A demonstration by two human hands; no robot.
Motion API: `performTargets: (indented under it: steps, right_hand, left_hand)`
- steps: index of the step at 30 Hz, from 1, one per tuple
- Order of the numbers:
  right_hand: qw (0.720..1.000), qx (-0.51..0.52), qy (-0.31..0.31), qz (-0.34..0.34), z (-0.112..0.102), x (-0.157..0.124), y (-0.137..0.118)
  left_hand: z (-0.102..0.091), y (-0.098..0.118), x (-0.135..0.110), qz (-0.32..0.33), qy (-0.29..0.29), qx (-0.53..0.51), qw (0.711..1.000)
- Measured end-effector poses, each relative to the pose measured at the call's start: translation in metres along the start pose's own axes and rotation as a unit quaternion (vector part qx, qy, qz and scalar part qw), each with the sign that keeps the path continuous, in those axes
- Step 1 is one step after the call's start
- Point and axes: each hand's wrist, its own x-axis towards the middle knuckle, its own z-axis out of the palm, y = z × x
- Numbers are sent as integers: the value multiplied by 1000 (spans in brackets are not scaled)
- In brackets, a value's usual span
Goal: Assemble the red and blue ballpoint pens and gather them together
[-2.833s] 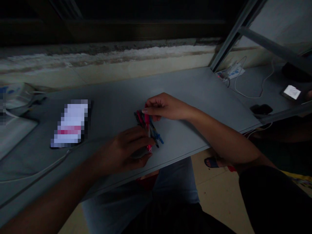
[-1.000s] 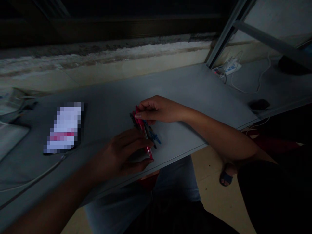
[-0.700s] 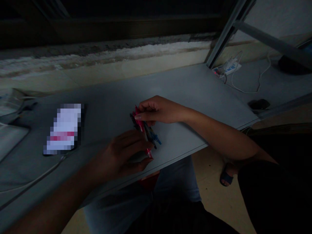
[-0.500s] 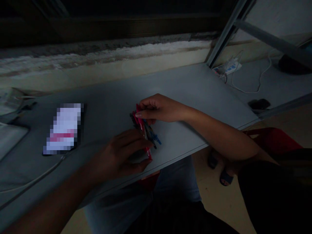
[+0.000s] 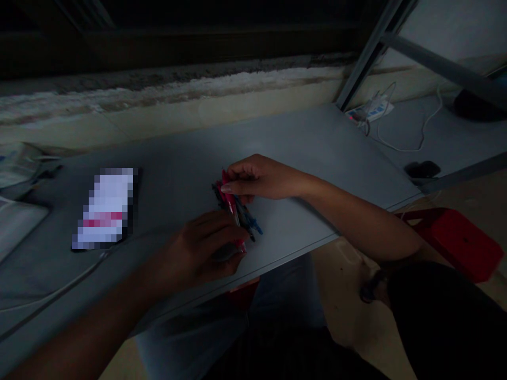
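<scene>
Left hand: fingers curled and held close together, lying across the lower part of the pen bundle; thumb side hidden, so the exact grip cannot be confirmed.

Right hand: reaches across from the right, fingers curled and pressed together, pinching the upper end of the bundle; fingertips rest on the red barrels.

Item location: bundle of slim plastic pens in red, blue and black, held tilted between both hands, just above the grey table top. Lower end near the table's front edge. A blue tip projects to the right.

Work surface: long grey flat table top, running beneath both forearms.

Left of hands: flat black-edged object with a pixelated white and pink face, well apart from the hands. Thin white cable along the table's near side.

Right of hands: white power strip with white cable, small black object, grey metal frame upright.

Floor: red plastic stool.
</scene>
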Motion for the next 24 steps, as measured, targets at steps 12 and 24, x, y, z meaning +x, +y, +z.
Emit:
performTargets:
  steps: [12, 24]
  right_hand:
    - [1000, 6, -1, 7, 1, 1, -1]
    - [1000, -3, -7, 3, 3, 0, 0]
  left_hand:
    - [1, -1, -1, -11, -3, -6, 1000]
    - [1, -3, 0, 12, 11, 5, 1000]
